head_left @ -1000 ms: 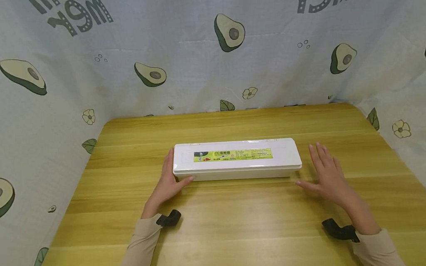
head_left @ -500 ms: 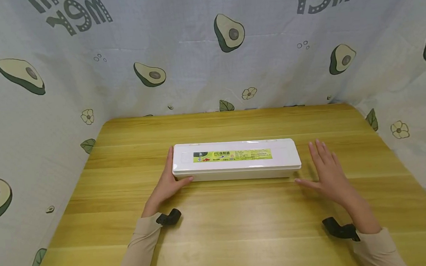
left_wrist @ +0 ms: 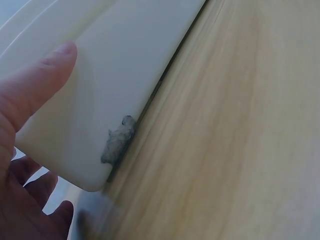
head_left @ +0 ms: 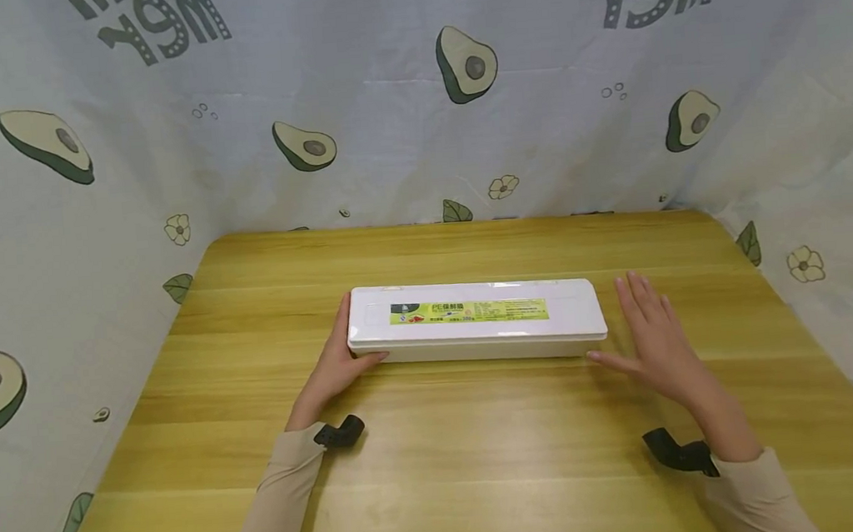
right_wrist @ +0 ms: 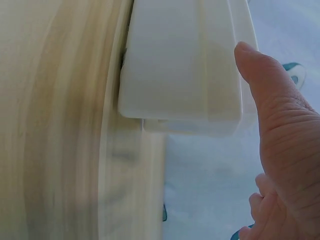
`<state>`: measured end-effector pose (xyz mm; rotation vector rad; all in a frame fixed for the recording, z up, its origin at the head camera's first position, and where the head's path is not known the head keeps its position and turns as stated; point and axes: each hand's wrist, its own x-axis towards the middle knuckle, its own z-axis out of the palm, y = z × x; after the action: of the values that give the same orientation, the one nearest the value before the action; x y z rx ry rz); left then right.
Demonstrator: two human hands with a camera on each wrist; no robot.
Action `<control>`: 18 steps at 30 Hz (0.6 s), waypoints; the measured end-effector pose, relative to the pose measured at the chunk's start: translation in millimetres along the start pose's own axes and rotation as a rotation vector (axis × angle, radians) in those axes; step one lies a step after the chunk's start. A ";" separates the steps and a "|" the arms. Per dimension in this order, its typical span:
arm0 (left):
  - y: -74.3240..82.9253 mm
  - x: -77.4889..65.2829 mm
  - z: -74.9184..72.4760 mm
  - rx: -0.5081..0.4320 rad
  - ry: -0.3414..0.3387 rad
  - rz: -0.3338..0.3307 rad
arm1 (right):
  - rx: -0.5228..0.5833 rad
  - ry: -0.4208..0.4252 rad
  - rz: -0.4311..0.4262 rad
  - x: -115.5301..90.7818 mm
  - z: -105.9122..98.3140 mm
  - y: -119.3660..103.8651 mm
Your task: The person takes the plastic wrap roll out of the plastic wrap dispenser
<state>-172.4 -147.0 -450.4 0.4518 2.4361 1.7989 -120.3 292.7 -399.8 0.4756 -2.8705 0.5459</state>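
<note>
White box lies between left hand, gripping it, and outspread right hand.

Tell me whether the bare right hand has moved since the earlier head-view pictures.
Yes, slightly forward: the bare right hand is nearer the back edge of the yellow wooden table, and a little closer to the long white plastic box.
</note>
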 end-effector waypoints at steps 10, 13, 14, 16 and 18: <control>24.8 -7.1 -1.3 0.016 0.003 0.010 | -0.005 0.006 -0.038 12.3 -1.6 -8.2; 23.8 -7.0 -1.9 0.014 0.000 0.004 | -0.009 -0.006 -0.037 15.2 -2.3 -11.1; 23.8 -7.1 -2.2 0.016 -0.001 0.003 | -0.010 -0.009 -0.037 15.9 -2.4 -11.9; 23.0 -6.9 -2.8 0.016 -0.006 0.004 | -0.015 -0.011 -0.041 17.2 -2.5 -13.3; 22.0 -6.7 -3.4 0.019 -0.010 0.006 | -0.017 -0.006 -0.053 18.6 -2.3 -14.6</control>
<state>-162.7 -146.2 -429.3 0.4695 2.4493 1.7732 -132.5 275.6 -388.6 0.5493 -2.8567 0.5122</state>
